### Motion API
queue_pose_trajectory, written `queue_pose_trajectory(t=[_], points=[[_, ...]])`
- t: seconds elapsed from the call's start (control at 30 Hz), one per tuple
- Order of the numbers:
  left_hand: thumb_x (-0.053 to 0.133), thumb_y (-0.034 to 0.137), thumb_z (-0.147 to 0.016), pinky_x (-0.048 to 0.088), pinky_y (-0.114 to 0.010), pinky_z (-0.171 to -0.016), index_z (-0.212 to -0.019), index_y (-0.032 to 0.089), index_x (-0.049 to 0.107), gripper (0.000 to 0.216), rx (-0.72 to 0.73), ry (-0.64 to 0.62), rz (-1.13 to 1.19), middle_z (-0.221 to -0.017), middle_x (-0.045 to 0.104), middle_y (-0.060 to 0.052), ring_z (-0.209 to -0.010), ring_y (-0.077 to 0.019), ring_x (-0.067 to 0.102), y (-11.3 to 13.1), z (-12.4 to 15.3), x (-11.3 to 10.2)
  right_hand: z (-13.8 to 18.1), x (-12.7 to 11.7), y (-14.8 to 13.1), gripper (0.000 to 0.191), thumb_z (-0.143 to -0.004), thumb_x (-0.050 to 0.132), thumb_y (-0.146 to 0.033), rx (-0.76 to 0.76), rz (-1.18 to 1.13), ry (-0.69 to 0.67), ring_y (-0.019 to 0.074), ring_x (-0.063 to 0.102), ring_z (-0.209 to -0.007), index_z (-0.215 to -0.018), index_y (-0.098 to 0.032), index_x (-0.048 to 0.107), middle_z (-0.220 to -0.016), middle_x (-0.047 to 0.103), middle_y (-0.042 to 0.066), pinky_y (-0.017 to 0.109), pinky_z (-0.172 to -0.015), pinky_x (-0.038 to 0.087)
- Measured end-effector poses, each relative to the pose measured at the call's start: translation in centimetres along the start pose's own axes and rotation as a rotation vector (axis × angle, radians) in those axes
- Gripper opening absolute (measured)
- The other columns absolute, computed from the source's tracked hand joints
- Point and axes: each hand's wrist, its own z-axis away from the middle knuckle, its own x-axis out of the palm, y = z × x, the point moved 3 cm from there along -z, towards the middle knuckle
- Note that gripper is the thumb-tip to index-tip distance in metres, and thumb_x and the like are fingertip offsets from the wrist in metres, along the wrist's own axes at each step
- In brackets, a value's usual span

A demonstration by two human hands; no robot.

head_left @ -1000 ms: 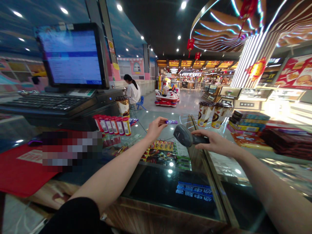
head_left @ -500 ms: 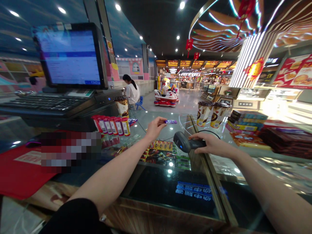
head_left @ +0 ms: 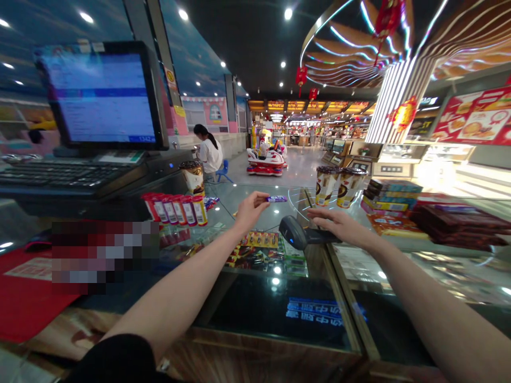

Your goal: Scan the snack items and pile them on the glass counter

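Observation:
Between the thumb and fingers of my left hand point(head_left: 250, 211) is a small purple-wrapped candy bar point(head_left: 277, 199), held just above the glass counter. A black barcode scanner point(head_left: 294, 233) lies on the glass with its head toward the left. Over its handle, my right hand point(head_left: 337, 226) is open, fingers stretched out to the left; whether it still touches the handle I cannot tell. To the left of my left hand stands a row of small tubes point(head_left: 175, 209) with red, purple and yellow caps.
At the left are a monitor point(head_left: 106, 98), a keyboard point(head_left: 51, 173) and a red mat point(head_left: 27, 298). A patterned cup point(head_left: 192, 178) stands behind the tubes. Two more cups point(head_left: 326, 186) and stacked boxes point(head_left: 389, 197) stand at the right. A person point(head_left: 208, 154) sits farther back.
My right hand has let go of the barcode scanner, its fingers lifting and straightening above the handle. The candy bar stays in my left hand. The view has turned slightly right.

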Motion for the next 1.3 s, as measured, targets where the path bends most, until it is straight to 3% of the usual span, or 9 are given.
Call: queue_pose_trajectory(t=[0.23,0.47,0.8,1.0,1.13,1.3], points=[[0.070,0.020,-0.078,0.053,-0.039,-0.096,-0.101,0.016,0.066,0.024,0.032,-0.074,0.043,-0.101,0.073,-0.007,-0.097,-0.0190,0.069,2.0,0.3,1.7,-2.5,1.0,-0.2,0.050,-0.092,0.052,-0.034,0.046,-0.122,0.156,0.0242,0.055,-0.129,-0.139,-0.018,0.055,-0.137,0.061,0.011,0.046,-0.115,0.036],[0.068,0.022,-0.079,0.053,-0.038,-0.094,-0.101,0.017,0.064,0.023,0.052,-0.121,0.057,-0.101,0.072,-0.007,-0.097,-0.0195,0.069,3.1,0.6,2.9,-3.1,0.9,-1.6,0.039,-0.091,0.053,-0.036,0.070,-0.195,0.205,0.0236,0.060,-0.120,-0.127,-0.025,0.066,-0.123,0.071,0.002,0.048,-0.112,0.037],[0.070,0.026,-0.077,0.054,-0.037,-0.093,-0.094,0.016,0.061,0.022,0.049,-0.013,0.102,-0.098,0.073,-0.007,-0.097,-0.0203,0.070,5.0,0.1,3.4,-3.4,1.5,-1.7,0.035,-0.080,0.065,-0.037,0.117,-0.537,0.318,0.0221,0.063,-0.113,-0.111,-0.022,0.073,-0.112,0.075,0.004,0.044,-0.111,0.036],[0.066,0.029,-0.081,0.052,-0.039,-0.096,-0.106,0.016,0.069,0.028,0.086,0.059,-0.069,-0.106,0.074,-0.009,-0.098,-0.0213,0.069,6.3,-0.3,3.5,-2.7,0.7,-3.0,0.041,-0.074,0.069,-0.040,0.224,-0.690,0.393,0.0243,0.059,-0.118,-0.111,-0.023,0.074,-0.118,0.072,0.006,0.048,-0.108,0.032],[0.058,0.022,-0.085,0.054,-0.039,-0.092,-0.122,0.018,0.067,0.038,0.095,-0.014,-0.152,-0.108,0.073,-0.008,-0.099,-0.0215,0.067,6.5,-0.8,5.0,-2.1,-0.3,-3.2,0.042,-0.073,0.069,-0.037,0.230,-0.752,0.458,0.0238,0.057,-0.120,-0.113,-0.022,0.072,-0.123,0.070,0.006,0.045,-0.107,0.033],[0.051,0.009,-0.080,0.057,-0.035,-0.085,-0.134,0.022,0.060,0.056,0.094,-0.144,-0.110,-0.132,0.057,-0.010,-0.106,-0.0207,0.063,7.3,-1.4,8.2,-0.8,-2.3,-2.2,0.039,-0.073,0.067,-0.033,0.283,-0.788,0.565,0.0232,0.058,-0.116,-0.111,-0.025,0.072,-0.117,0.072,0.004,0.042,-0.101,0.037]])
